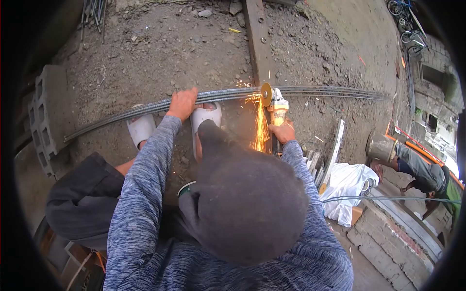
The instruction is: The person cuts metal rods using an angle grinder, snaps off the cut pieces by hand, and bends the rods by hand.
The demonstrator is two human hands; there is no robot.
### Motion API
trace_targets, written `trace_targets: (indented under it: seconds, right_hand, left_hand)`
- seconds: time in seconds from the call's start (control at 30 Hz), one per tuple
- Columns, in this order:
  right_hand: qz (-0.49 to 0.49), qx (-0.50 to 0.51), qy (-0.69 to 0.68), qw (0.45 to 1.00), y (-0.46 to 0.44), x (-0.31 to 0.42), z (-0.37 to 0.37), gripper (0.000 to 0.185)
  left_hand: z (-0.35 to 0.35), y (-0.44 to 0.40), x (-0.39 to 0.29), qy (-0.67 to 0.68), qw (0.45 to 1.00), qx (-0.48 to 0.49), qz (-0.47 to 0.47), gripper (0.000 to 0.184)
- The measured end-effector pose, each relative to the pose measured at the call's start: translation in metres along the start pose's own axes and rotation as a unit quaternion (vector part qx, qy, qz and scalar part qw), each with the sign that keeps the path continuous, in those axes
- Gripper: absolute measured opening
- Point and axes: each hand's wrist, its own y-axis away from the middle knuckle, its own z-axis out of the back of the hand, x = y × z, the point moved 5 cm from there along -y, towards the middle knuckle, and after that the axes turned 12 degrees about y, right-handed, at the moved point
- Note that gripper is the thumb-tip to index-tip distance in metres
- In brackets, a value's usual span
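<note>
A bundle of long steel rebar (141, 109) runs across the view, gently bowed by the lens. My left hand (183, 104) is closed around the bundle, close to my white sandals (206, 114). In my right hand (283, 132) is a yellow angle grinder (278, 111), gripped by its body. Its round disc (266, 94) meets the bars to the right of my left hand. Orange sparks (261, 128) stream from there back toward me, with a few flying left along the bars.
Under the bars lies a steel beam (258, 43) with holes. Hollow concrete blocks (48, 106) stand left. To the right are a metal channel (334, 154), a white sack (345, 186) and concrete slabs (388, 237). Another person (429, 182) bends over near a bucket (381, 147).
</note>
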Motion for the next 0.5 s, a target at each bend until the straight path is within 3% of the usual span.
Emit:
trace_targets:
  seconds: [0.1,0.23,0.3,0.4,0.5]
  right_hand:
    - [-0.016,0.001,-0.002,1.000,-0.003,-0.001,0.002,0.048]
    - [0.048,0.015,0.017,0.999,-0.019,0.001,-0.004,0.044]
    - [0.060,-0.017,0.161,0.985,-0.025,0.004,0.001,0.038]
    - [-0.015,0.028,0.008,0.999,-0.016,0.018,0.011,0.036]
    - [0.007,-0.014,-0.026,1.000,-0.007,0.029,0.015,0.034]
  left_hand:
    - [-0.001,0.000,0.000,-0.005,1.000,0.011,0.000,0.042]
    - [0.001,0.000,-0.002,-0.006,1.000,0.015,0.004,0.043]
    - [-0.001,-0.001,0.000,-0.002,1.000,0.014,0.005,0.044]
    - [-0.002,0.000,0.000,-0.013,1.000,-0.005,-0.004,0.045]
    - [-0.004,0.000,0.002,-0.015,1.000,-0.016,-0.008,0.046]
